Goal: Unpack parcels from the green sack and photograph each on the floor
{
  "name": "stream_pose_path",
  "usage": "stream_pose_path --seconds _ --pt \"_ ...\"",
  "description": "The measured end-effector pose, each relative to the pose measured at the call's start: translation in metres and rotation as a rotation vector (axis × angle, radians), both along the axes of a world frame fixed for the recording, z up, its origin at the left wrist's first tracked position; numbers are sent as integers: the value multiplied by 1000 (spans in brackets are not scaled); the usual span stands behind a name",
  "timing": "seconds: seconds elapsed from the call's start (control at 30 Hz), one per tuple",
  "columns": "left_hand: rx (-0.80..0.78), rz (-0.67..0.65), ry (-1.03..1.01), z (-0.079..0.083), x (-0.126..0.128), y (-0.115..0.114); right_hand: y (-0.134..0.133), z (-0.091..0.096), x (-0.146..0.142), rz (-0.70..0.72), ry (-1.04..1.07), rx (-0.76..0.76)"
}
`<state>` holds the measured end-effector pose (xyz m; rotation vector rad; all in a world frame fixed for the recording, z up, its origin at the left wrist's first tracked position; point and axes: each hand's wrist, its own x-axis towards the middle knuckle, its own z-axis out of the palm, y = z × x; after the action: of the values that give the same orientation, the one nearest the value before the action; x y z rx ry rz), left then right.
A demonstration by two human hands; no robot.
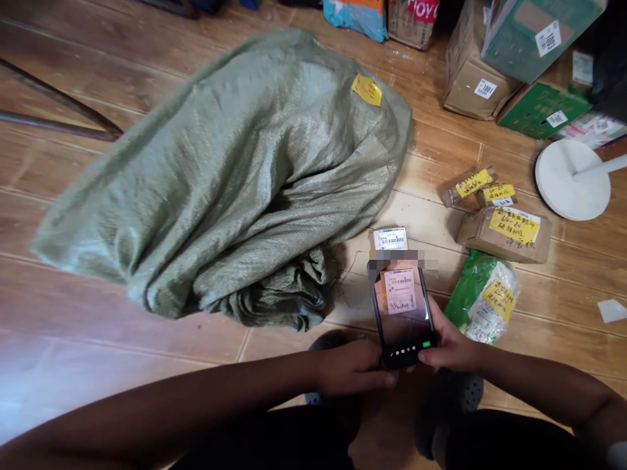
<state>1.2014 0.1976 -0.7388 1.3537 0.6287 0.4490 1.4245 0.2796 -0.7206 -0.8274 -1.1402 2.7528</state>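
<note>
I hold a black phone point(401, 313) over the wooden floor, its screen showing a shipping label. My left hand point(350, 369) grips its lower left edge with curled fingers. My right hand point(448, 349) closes on its lower right side, thumb on the screen's bottom. Just beyond the phone lies a small parcel with a white barcode label point(390, 239). A big grey-green woven sack point(235, 176) with a yellow sticker lies crumpled to the left.
Small brown parcels with yellow labels point(504, 232) and a green-and-white bag point(484, 297) lie to the right. Cardboard boxes point(473, 78) and green boxes are stacked at back right. A white round base point(571, 179) stands at right. Metal legs point(59, 111) at left.
</note>
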Motion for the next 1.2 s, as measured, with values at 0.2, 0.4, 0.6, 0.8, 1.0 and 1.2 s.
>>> stream_pose_path --seconds 0.2,0.4,0.6,0.8,1.0,1.2 --pt "-106 -9 -80 -2 -1 -2 0 3 8 7 51 -115" --pt "-114 -14 -84 -1 -1 -1 -2 6 9 8 5 -116" --pt "-121 -28 -71 6 -2 3 -3 5 9 -8 -6 -90" --pt "-153 -28 -79 2 0 2 -3 6 11 -14 -15 -72" --pt "-6 -17 -40 -1 -6 -9 -6 0 16 -83 16 -176" --pt "270 300 439 -30 -46 -3 -17 -21 24 -198 45 -307"
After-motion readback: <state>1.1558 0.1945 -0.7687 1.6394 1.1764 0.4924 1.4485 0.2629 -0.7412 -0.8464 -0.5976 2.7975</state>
